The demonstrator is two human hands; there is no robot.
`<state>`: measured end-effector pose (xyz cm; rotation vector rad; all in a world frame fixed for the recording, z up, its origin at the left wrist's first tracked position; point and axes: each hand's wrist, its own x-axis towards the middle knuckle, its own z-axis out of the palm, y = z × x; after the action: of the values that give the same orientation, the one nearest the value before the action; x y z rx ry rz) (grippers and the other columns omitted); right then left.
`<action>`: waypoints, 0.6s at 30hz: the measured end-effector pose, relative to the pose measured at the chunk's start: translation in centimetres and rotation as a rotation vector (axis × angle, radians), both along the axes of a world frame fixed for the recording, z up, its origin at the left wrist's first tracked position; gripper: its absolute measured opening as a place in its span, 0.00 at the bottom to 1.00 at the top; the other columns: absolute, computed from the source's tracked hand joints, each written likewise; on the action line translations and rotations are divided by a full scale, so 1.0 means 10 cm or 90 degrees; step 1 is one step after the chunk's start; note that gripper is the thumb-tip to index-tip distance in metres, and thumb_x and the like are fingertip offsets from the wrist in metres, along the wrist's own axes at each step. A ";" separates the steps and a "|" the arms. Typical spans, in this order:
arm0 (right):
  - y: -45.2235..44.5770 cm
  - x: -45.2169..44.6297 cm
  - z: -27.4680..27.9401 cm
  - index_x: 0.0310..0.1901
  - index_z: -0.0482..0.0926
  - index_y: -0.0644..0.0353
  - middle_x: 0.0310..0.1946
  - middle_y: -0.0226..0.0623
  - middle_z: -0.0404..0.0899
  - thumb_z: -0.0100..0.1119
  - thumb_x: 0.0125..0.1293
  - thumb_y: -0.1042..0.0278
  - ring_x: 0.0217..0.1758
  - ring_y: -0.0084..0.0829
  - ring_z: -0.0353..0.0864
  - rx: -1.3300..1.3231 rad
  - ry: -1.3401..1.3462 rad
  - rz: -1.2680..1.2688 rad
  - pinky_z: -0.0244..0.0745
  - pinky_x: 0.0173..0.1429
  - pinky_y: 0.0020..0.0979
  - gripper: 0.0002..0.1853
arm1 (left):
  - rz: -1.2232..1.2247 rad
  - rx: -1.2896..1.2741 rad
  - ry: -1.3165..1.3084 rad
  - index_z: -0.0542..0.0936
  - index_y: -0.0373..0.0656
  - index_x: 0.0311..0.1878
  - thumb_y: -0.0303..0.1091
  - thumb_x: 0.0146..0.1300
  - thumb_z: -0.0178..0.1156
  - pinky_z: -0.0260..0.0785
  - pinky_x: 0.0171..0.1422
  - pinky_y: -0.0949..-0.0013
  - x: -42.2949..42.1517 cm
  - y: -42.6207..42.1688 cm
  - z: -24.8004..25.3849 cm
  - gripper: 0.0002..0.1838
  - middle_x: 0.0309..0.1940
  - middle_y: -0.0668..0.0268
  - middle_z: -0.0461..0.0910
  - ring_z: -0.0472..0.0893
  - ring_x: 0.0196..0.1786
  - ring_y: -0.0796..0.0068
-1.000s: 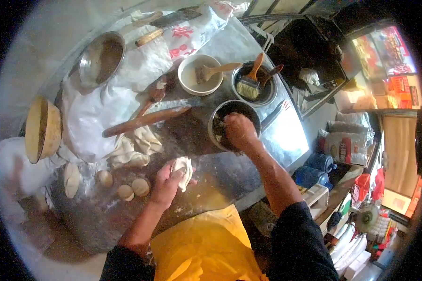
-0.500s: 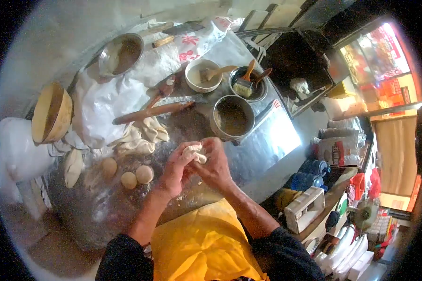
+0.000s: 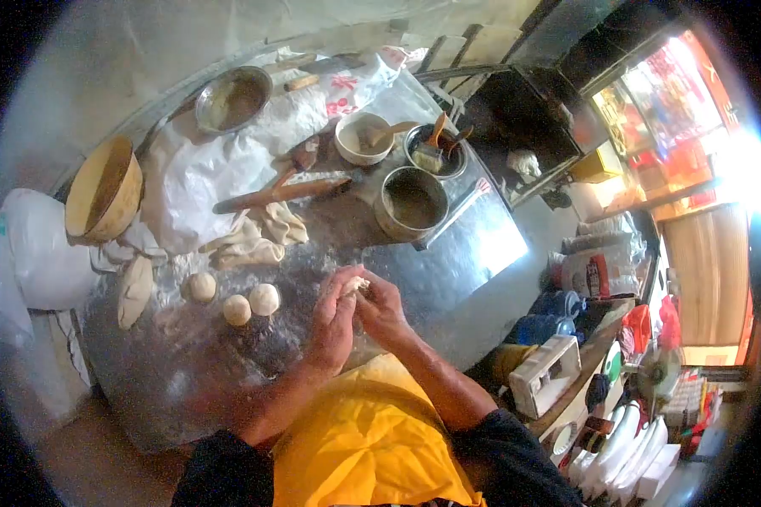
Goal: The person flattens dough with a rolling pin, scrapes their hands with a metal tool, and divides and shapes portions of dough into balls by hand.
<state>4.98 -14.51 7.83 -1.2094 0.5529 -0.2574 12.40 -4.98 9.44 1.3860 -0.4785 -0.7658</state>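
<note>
A small piece of dough point(image 3: 355, 286) is gathered between my two hands, over the near side of the floured metal table point(image 3: 313, 338). My left hand point(image 3: 331, 317) cups it from the left, fingers curled round it. From the right, my right hand point(image 3: 380, 311) closes on the same dough with its fingertips; much of the dough is hidden by the fingers. To the left lie three round dough balls point(image 3: 264, 299), dusted with flour. Behind them rest folded dough strips point(image 3: 254, 249) and, farther left, a long flat dough piece point(image 3: 134, 291).
A wooden rolling pin point(image 3: 281, 194) lies behind the dough strips. Beyond stand a metal pot point(image 3: 412, 204), a white bowl with a brush point(image 3: 362, 139), a dark pot with brushes point(image 3: 435, 152) and a steel bowl point(image 3: 233, 100). A yellowish basin point(image 3: 103, 188) tilts at left.
Both hands have drawn closer together round the dough, and less of it shows. The view has shifted slightly. The dough balls and pots stay in place on the table.
</note>
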 end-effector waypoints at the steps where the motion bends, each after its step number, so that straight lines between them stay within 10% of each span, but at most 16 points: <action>1: 0.04 0.02 -0.03 0.54 0.77 0.61 0.44 0.24 0.78 0.58 0.77 0.61 0.46 0.18 0.75 -0.026 0.029 -0.041 0.74 0.50 0.24 0.13 | 0.017 -0.011 -0.044 0.75 0.42 0.66 0.34 0.75 0.49 0.61 0.74 0.66 -0.01 -0.01 -0.04 0.19 0.62 0.63 0.76 0.74 0.65 0.71; 5: -0.16 0.00 0.41 0.63 0.71 0.63 0.47 0.31 0.80 0.63 0.73 0.65 0.49 0.20 0.77 -0.011 -0.020 0.126 0.76 0.54 0.27 0.22 | -0.099 -0.059 0.429 0.73 0.40 0.69 0.29 0.73 0.48 0.63 0.73 0.66 0.32 0.08 0.26 0.23 0.65 0.62 0.75 0.72 0.68 0.71; 7: -0.32 -0.08 0.67 0.67 0.68 0.61 0.55 0.38 0.79 0.70 0.66 0.62 0.57 0.30 0.78 -0.060 0.016 0.196 0.74 0.62 0.35 0.31 | -0.101 -0.077 0.361 0.70 0.43 0.72 0.28 0.72 0.48 0.65 0.72 0.66 0.34 0.12 0.39 0.26 0.66 0.63 0.74 0.74 0.66 0.71; 10: -0.44 -0.10 0.65 0.67 0.69 0.54 0.68 0.45 0.68 0.75 0.50 0.50 0.72 0.51 0.65 -0.705 0.046 0.271 0.58 0.76 0.51 0.42 | -0.092 -0.056 0.184 0.65 0.44 0.77 0.26 0.68 0.49 0.66 0.70 0.67 0.08 0.09 0.32 0.31 0.68 0.64 0.72 0.74 0.65 0.73; 18: -0.49 -0.08 0.53 0.63 0.74 0.50 0.64 0.40 0.74 0.76 0.50 0.60 0.69 0.45 0.71 -0.764 -0.042 0.174 0.55 0.77 0.57 0.36 | -0.171 -0.160 0.449 0.62 0.42 0.78 0.20 0.63 0.53 0.65 0.68 0.71 0.26 -0.04 0.53 0.37 0.71 0.66 0.68 0.75 0.63 0.75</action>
<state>4.22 -19.45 13.13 -2.4012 0.1196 -0.4126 14.97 -5.36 14.74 0.7513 -0.1900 -1.2960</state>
